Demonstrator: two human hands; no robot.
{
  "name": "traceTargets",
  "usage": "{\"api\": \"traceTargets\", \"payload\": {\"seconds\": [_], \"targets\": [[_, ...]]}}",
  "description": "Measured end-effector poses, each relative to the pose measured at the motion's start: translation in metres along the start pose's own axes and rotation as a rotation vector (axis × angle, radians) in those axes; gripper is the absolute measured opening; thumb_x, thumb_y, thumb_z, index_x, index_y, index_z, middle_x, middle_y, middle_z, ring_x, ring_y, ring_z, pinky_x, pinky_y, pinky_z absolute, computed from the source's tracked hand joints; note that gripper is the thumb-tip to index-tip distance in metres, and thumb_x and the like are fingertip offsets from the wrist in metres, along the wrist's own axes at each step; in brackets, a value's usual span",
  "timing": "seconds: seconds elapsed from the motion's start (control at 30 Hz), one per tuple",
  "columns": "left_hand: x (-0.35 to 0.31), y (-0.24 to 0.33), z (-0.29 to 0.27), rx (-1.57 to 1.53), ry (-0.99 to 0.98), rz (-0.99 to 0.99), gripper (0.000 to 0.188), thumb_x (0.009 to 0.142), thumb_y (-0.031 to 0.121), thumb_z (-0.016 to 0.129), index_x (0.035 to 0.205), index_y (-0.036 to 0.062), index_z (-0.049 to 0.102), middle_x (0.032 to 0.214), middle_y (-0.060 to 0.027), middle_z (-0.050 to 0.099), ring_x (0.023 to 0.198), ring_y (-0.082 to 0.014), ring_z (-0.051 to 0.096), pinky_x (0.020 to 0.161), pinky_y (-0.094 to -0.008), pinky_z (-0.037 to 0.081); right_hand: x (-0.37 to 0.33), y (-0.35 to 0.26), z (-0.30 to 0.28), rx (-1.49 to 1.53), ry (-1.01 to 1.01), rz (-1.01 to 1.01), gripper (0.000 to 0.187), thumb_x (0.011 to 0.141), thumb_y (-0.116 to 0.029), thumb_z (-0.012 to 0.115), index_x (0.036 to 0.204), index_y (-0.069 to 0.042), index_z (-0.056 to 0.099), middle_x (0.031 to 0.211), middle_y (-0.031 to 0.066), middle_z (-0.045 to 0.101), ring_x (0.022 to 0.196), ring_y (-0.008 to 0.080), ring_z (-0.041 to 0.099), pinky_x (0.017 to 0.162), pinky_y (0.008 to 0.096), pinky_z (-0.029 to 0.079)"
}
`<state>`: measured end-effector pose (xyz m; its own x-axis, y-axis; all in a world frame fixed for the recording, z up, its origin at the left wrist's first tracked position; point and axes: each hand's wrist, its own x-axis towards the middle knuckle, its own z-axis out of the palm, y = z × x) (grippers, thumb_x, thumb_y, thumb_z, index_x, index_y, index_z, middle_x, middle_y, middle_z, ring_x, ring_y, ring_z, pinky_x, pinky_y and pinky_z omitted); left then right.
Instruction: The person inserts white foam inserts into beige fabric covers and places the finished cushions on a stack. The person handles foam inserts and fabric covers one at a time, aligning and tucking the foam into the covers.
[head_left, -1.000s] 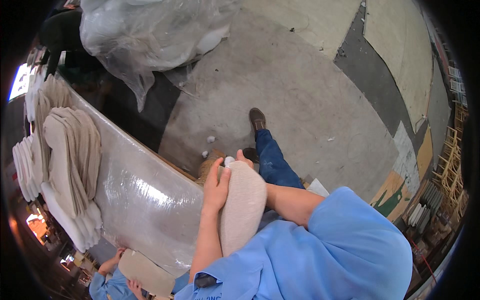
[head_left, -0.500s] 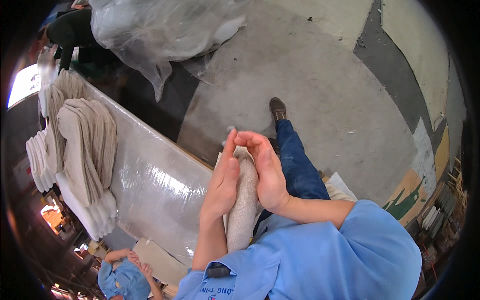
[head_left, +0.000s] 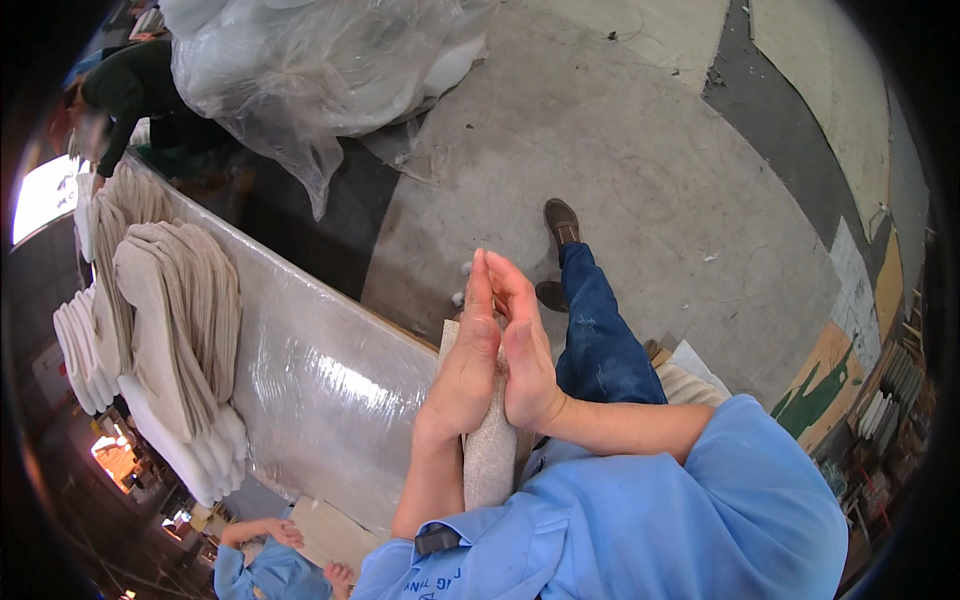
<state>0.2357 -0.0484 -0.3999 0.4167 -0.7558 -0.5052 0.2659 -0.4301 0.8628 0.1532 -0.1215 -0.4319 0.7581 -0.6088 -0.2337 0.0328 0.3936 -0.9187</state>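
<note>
A beige knit-covered padded piece [head_left: 490, 455], like a thin cushion, stands on edge close to my blue shirt. My left hand [head_left: 462, 375] lies flat along its left side, fingers stretched out. Against the other side rests my right hand [head_left: 530, 375], palm inward and fingers straight. The two sets of fingertips meet beyond the piece's far end, hiding most of its upper part. Neither hand wraps its fingers round it.
A plastic-wrapped table [head_left: 310, 400] runs along the left, bearing folded beige covers [head_left: 180, 310] and white padded pieces [head_left: 210, 460]. Beyond it lies a big clear plastic bag [head_left: 330, 70]. One person in dark clothes [head_left: 140, 100] bends at the far left; another in blue [head_left: 265, 570] works at lower left.
My hands have drawn closer together, from cupped with a gap to nearly palm to palm. The person in blue has moved their hands apart.
</note>
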Motion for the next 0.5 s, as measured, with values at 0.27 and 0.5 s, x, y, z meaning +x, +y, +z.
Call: {"api": "traceTargets", "payload": {"seconds": [0.27,0.5], "targets": [[0.012,0.016,0.010,-0.056,0.054,-0.086,0.086,0.114,0.065,0.021,0.174,0.0054,0.001,0.179,-0.0240,0.013,0.167,-0.0331,0.007,0.133,-0.0437,0.010,0.002,0.009,-0.009,0.057,-0.014,0.003,0.078,0.113,-0.061,0.032,0.166,-0.002,0.033,0.158,0.0162,0.046,0.147,0.0284,0.042,0.124,0.0433,0.029],[0.006,-0.088,-0.017,-0.195,0.423,-0.333,0.062,0.116,0.053,0.041,0.159,0.0097,0.049,0.150,-0.0124,0.059,0.140,-0.0238,0.052,0.120,-0.0371,0.035,-0.009,0.091,-0.091,-0.134,0.292,0.464,0.065,0.114,-0.061,0.037,0.156,-0.014,0.048,0.132,0.0040,0.061,0.121,0.0168,0.056,0.104,0.0382,0.042]]}}
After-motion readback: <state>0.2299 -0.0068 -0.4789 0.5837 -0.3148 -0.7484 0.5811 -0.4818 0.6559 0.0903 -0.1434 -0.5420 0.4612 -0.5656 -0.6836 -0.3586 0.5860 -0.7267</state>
